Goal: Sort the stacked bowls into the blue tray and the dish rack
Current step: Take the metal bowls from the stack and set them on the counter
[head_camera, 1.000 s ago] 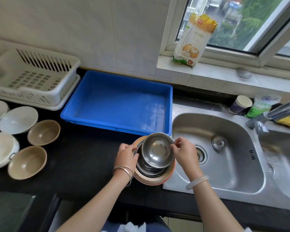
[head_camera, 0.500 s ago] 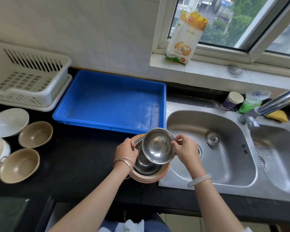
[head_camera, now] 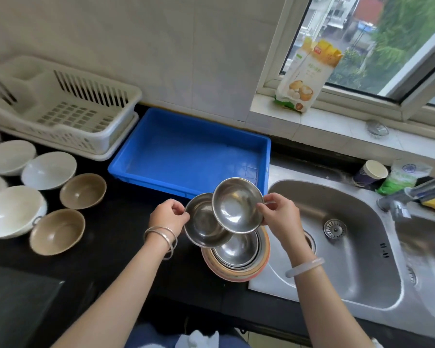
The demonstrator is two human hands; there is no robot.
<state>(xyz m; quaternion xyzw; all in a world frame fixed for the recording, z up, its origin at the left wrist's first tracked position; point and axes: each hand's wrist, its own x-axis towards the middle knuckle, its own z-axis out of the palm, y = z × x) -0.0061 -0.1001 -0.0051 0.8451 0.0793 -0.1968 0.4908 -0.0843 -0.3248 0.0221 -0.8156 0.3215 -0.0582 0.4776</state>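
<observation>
Head view, left hand (head_camera: 170, 214) pinching the rim of one steel bowl (head_camera: 204, 224), right hand (head_camera: 279, 216) gripping another steel bowl (head_camera: 236, 205), both hovering over the bowl stack (head_camera: 239, 257) on the bench (head_camera: 126, 237), blue tray (head_camera: 194, 153) just beyond, dish rack (head_camera: 60, 109) sitting far left.

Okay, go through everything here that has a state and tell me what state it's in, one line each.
Left hand: pinching a steel bowl, lifted.
Right hand: pinching another steel bowl, lifted.
Stack: remaining bowls nested, upright.
Blue tray: empty.
Dish rack: empty.
Tan bowls: upright, empty.
Sink: dry, tap off.
</observation>
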